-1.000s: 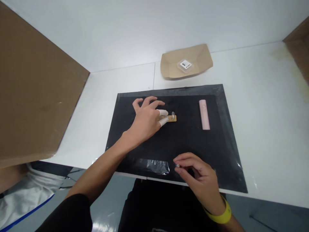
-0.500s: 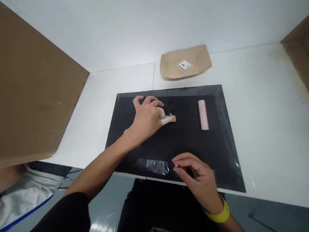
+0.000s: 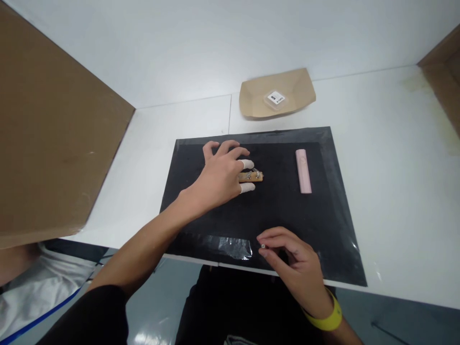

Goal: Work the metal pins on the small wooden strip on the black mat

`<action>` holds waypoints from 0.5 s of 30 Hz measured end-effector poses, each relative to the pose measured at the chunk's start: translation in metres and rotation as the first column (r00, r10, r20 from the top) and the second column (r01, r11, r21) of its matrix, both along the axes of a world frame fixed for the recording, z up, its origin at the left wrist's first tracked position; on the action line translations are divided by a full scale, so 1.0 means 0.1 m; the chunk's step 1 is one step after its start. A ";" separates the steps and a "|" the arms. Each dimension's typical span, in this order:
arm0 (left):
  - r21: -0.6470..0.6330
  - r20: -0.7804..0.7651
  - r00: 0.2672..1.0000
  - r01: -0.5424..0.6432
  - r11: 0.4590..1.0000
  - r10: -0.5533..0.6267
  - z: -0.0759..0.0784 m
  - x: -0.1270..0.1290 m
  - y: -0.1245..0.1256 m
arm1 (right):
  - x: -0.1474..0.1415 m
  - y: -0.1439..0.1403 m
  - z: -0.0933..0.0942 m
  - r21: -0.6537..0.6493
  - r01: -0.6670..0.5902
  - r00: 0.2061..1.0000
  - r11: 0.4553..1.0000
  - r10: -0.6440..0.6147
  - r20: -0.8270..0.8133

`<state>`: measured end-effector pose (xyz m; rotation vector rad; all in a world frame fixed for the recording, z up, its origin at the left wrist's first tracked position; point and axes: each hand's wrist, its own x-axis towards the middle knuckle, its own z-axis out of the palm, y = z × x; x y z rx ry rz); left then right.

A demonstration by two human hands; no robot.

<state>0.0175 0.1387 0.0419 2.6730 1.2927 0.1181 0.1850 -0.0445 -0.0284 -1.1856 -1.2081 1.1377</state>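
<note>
A white label (image 3: 276,97) with dark print, too small to be read, is seen on a clear packet in the paper tray (image 3: 302,86) at the back of the table (image 3: 388,143). On the black mat (image 3: 287,211) a small wooden piece (image 3: 254,177) is flanked by the spread, capped fingers of the left hand (image 3: 221,175). A tiny metal part (image 3: 263,246) is pinched by the right hand (image 3: 293,261) near the mat's front edge. A pink bar (image 3: 303,170) lies to the right, well apart. Cardboard walls (image 3: 50,139) stand at the sides.
</note>
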 end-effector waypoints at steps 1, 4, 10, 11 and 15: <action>0.001 0.009 1.000 -0.012 1.000 0.012 0.00 0.01 0.00 | 0.00 0.00 0.00 0.003 0.000 1.000 1.000 0.000 0.004; 0.015 0.044 0.997 -0.064 0.998 0.063 -0.03 0.06 -0.03 | 0.00 0.00 0.00 0.006 0.001 1.000 1.000 -0.001 0.005; 0.028 0.107 0.985 -0.140 0.990 0.137 -0.10 0.18 -0.07 | 0.00 0.00 0.00 0.001 -0.003 1.000 1.000 0.003 -0.009; 0.029 0.110 0.984 -0.147 0.989 0.143 -0.12 0.20 -0.08 | 0.00 0.00 0.00 -0.001 -0.004 1.000 1.000 0.004 -0.009; 0.029 0.109 0.980 -0.170 0.985 0.165 -0.16 0.24 -0.08 | 0.00 0.01 0.01 0.008 0.002 1.000 1.000 -0.002 -0.016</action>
